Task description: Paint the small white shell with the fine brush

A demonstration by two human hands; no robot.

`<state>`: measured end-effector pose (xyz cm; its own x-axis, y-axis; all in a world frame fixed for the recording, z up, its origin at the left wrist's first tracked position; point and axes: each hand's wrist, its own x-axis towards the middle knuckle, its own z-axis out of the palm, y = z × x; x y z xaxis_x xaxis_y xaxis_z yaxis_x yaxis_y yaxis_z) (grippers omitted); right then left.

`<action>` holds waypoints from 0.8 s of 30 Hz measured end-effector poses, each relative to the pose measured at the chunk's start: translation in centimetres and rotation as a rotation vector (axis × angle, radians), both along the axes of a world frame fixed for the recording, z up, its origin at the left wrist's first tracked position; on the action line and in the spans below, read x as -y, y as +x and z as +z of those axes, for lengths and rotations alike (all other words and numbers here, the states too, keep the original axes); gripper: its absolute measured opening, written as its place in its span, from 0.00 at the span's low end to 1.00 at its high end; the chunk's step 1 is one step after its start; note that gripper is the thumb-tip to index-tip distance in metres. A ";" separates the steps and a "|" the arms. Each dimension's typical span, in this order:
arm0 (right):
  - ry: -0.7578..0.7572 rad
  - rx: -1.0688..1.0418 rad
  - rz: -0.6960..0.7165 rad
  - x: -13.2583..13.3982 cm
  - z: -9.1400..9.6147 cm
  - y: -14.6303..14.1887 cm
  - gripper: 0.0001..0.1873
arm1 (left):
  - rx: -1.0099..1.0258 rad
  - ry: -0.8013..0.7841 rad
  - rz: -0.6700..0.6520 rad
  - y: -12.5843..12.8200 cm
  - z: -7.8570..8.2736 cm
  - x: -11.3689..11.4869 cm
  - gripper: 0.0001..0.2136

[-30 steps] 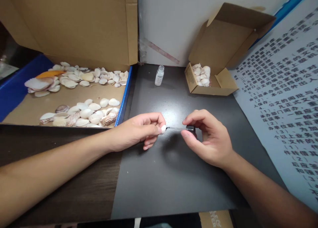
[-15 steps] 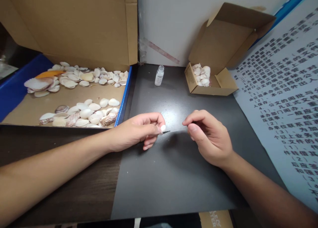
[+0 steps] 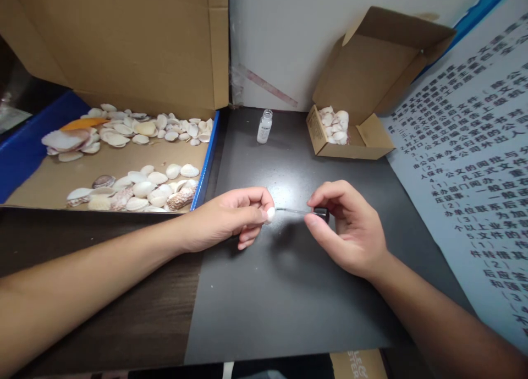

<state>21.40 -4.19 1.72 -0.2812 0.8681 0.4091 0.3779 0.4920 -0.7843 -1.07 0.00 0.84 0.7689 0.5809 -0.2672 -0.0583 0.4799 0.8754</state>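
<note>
Pinched in the fingertips of my left hand (image 3: 235,217) is a small white shell (image 3: 270,214), mostly hidden by the fingers. My right hand (image 3: 350,225) is closed on a black-capped applicator brush (image 3: 322,214). Its thin stem points left, and the tip is close to the white shell; whether they touch I cannot tell. Beyond the hands, a small clear glass bottle (image 3: 264,127) with a printed label stands upright, its mouth uncovered.
On the left, an open blue-edged cardboard box (image 3: 165,158) holds several shells in two groups. A smaller open carton (image 3: 375,139) with white shells stands at the back right. A printed sheet (image 3: 474,159) lies along the right. Beneath my hands is a dark mat (image 3: 289,307).
The applicator brush has turned in my right hand, so its black cap now shows beside the fingers. The brush tip has drawn back slightly from the shell. My left hand is nearly still.
</note>
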 end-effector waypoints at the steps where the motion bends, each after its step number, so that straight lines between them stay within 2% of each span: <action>1: -0.004 0.008 -0.014 0.0 0.0 0.0 0.11 | -0.001 0.002 0.000 0.0 0.0 0.0 0.06; 7: -0.044 -0.033 0.016 0.0 0.0 0.2 0.06 | 0.003 -0.008 0.000 -0.1 0.0 0.1 0.05; 13: -0.008 0.022 -0.015 -0.2 -0.1 -0.1 0.11 | 0.006 0.006 0.002 0.0 -0.1 0.0 0.05; 19: -0.043 -0.011 0.012 -0.2 -0.1 0.1 0.05 | -0.005 -0.003 -0.001 -0.1 0.0 0.0 0.06; 24: -0.039 0.008 -0.009 -0.1 -0.3 0.1 0.11 | -0.001 0.009 -0.002 -0.1 0.0 0.1 0.05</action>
<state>21.46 -4.05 1.46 -0.2765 0.8858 0.3727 0.3881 0.4577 -0.7999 -1.17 -0.14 0.79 0.7695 0.5819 -0.2632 -0.0563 0.4722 0.8797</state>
